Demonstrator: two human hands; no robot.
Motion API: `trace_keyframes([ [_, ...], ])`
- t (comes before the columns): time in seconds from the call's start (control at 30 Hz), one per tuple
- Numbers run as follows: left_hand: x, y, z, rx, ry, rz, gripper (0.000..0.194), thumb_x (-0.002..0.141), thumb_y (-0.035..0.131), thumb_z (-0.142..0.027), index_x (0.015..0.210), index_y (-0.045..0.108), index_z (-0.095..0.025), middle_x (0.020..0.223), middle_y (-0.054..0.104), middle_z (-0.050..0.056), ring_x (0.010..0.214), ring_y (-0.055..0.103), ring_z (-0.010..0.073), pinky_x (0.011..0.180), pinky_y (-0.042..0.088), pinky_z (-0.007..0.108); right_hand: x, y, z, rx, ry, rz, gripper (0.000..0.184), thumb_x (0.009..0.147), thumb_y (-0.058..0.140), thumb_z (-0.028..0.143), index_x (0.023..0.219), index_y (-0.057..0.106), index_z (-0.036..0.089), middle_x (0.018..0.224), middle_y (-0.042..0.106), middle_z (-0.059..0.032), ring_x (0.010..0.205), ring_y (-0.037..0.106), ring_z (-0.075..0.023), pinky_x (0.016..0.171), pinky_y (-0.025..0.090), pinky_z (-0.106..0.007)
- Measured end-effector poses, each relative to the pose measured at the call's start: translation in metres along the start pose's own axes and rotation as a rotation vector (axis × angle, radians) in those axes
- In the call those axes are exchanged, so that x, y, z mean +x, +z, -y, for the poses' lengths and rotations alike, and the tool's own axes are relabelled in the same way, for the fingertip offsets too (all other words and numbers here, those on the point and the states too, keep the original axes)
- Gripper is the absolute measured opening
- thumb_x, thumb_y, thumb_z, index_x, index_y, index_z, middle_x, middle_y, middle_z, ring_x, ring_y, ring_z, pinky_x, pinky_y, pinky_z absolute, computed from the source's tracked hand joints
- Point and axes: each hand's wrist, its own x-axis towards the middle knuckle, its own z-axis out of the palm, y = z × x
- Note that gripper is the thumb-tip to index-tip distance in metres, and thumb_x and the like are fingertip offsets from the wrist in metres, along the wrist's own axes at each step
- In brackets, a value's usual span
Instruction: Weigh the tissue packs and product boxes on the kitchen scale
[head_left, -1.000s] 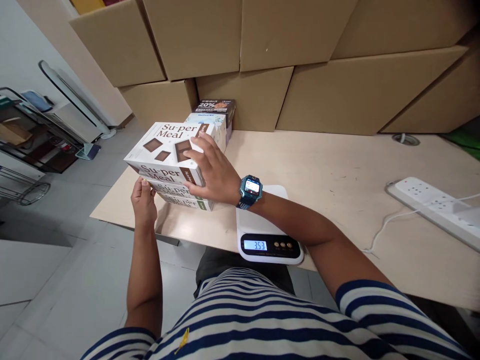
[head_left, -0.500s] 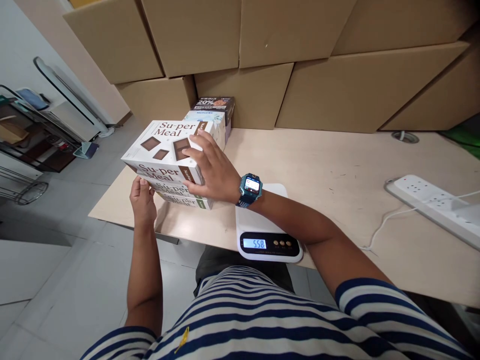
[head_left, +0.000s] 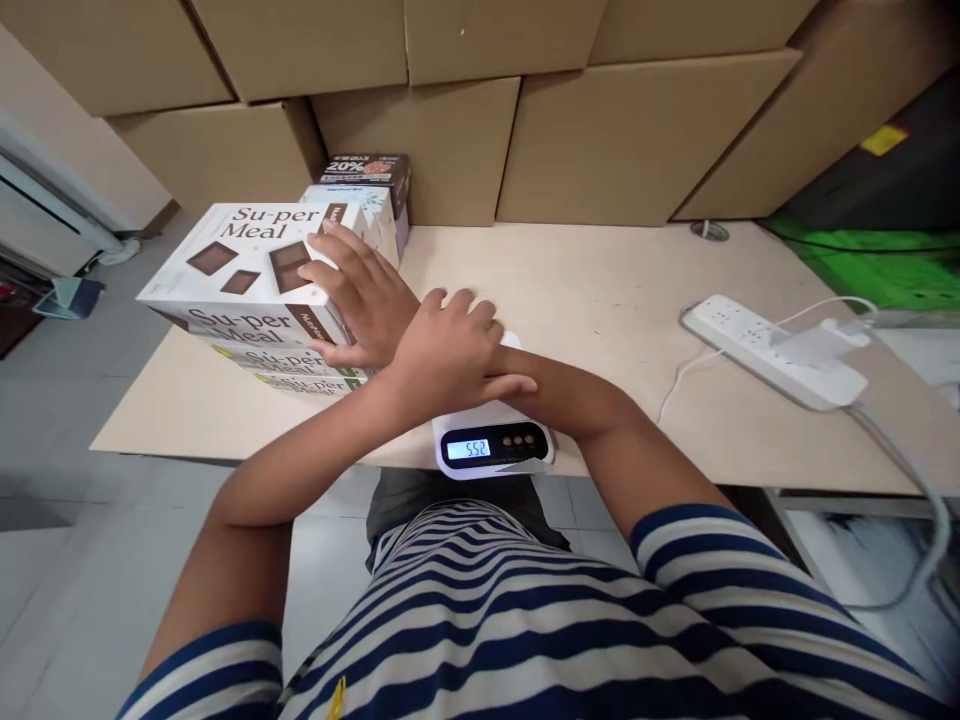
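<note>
The right hand (head_left: 367,300), digits spread, touches the top and near side of a white cardboard box with brown squares (head_left: 251,262), stacked on white, green-marked cartons (head_left: 289,362). The left hand (head_left: 450,350), thumb held apart, lies across the right wrist.

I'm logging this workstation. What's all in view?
Meal boxes: three, white, stacked table left
Pale box: one, whitish-blue, behind stack
Dark box: one, black, behind stack
Cartons: several, brown, behind table
Scale: one, white, front table edge
Power strip: one, white, table right
Cables: several, white, grey, by strip
Table: one, beige, centre
Green stuff: one patch, right rear
Dustpan: one, blue-grey, floor left
Shirt: one, blue-and-white, bottom
Right hand: one, on top box
Left hand: one, over right wrist
</note>
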Motion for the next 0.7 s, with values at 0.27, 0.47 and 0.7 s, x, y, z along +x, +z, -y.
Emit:
trace_keyframes([
  [0.27,0.004,0.003,0.006,-0.109,-0.036,0.056,0.081,0.102,0.049,-0.075,0.157,0.057,-0.016,0.175,0.044,0.02,0.166,0.041,0.0442,0.136,0.032,0.069,0.003,0.002,-0.002,0.176,0.049,-0.054,0.085,0.067,0.058,0.089,0.137,0.063,0.04,0.17,0.045,0.0093,0.173,0.026,-0.03,0.149,0.024,-0.054],
  [0.47,-0.037,-0.027,0.023,-0.238,0.283,-0.596,0.055,0.112,0.026,-0.062,0.156,0.051,-0.04,0.16,0.063,-0.009,0.151,0.062,0.0201,0.135,0.046,0.051,-0.021,-0.08,-0.022,0.066,-0.068,0.219,0.113,0.085,0.02,0.096,0.172,0.031,0.025,0.183,0.01,0.0094,0.176,0.01,-0.0292,0.149,0.008,-0.057],
  [0.7,-0.151,0.066,0.054,-0.03,-0.196,-1.094,0.054,0.109,0.041,-0.053,0.152,0.06,-0.026,0.148,0.066,0.008,0.138,0.067,0.0221,0.114,0.06,0.042,-0.162,-0.146,-0.107,-0.292,0.549,0.37,0.119,0.092,0.034,0.086,0.177,0.013,0.007,0.183,-0.005,-0.0133,0.176,0.0,-0.0356,0.147,0.013,-0.061],
])
